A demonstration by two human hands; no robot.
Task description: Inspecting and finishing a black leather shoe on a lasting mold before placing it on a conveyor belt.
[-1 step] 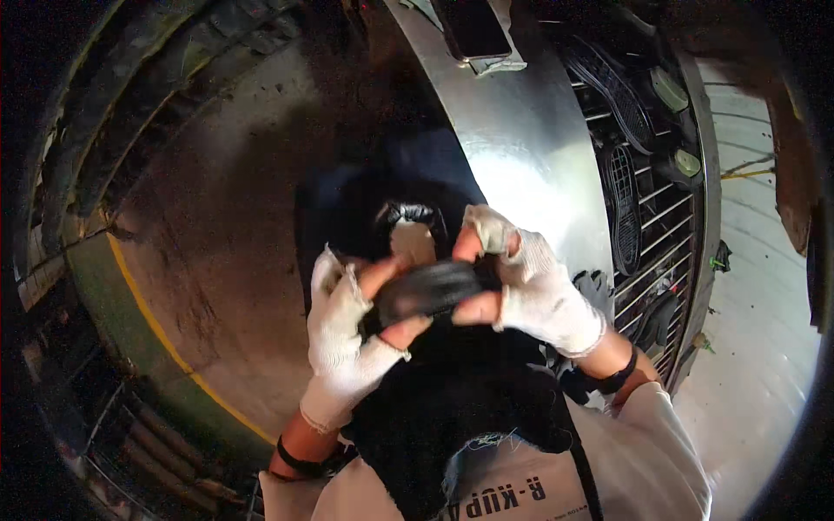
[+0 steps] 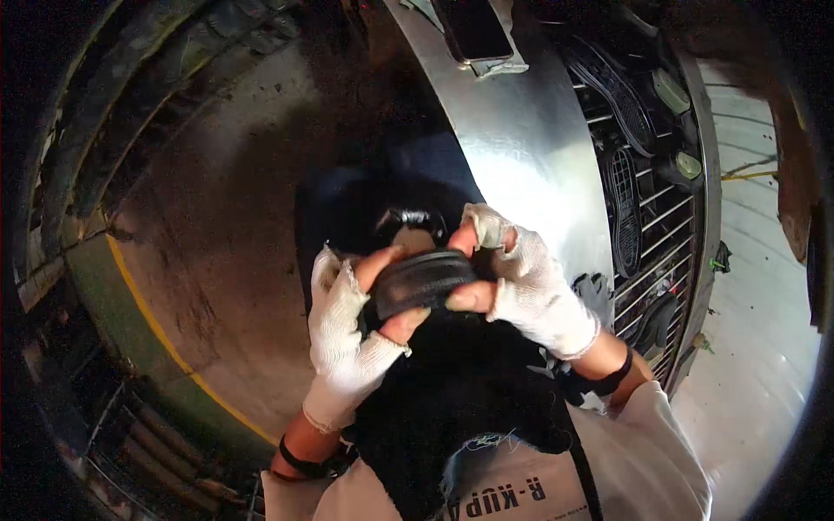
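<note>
Rubber sole [image 2: 421, 280] ×1 (black) | left hand [image 2: 343, 339], right hand [image 2: 530, 286] both pinching it

Both gloved hands, left hand [image 2: 347, 334] and right hand [image 2: 530, 286], meet at chest height, bare fingers [image 2: 469, 300] curled inward.

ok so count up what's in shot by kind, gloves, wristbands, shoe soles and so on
white fingerless gloves: 2, on the left hand and right hand
black wristbands: 2, left one, right one
dark rubber piece held between both hands: 1
black shoe soles on the wire rack: 2, upper, lower
total: 7
</note>
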